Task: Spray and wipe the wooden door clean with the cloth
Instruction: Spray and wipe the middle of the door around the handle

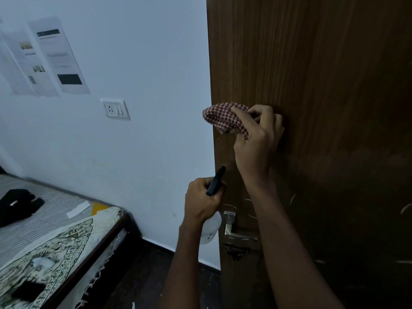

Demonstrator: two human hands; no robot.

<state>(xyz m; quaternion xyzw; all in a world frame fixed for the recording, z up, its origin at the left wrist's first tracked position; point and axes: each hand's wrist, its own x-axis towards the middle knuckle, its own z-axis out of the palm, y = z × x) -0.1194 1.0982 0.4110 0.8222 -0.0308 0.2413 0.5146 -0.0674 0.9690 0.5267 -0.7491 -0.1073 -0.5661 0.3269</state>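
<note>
The left hand (201,198) is closed around the neck of a white plastic spray bottle with a black trigger head (215,181), fingers curled about the trigger; the nozzle points up and towards the door edge. The bottle's white body hangs below the fist, just beside the brushed metal lever handle (230,226). The right hand (258,134), higher up, grips a bunched red-and-white checked cloth (225,118) and presses it against the dark brown wood-grain door (323,74) near its left edge; part of the cloth overhangs that edge towards the pale wall.

Step in hand, as judged: wiping, on the band of the door above the handle, with the bottle held ready in reserve. Faint pale scuff marks show lower down, around and to the right of the handle, so the lower panel appears not yet cleaned.

Next move, as judged: either a stroke of the cloth across the grain-side surface to the right and downward, or a fresh spray on the zone near the handle followed by the cloth. The cloth hand must keep firm contact; the bottle hand must stay clear of the wiping path.

Away to the left, well apart from the work, stand a white switch-and-socket plate (116,108) on the wall, some printed paper sheets (53,56) above it, and a bed with a patterned cover (55,248).
</note>
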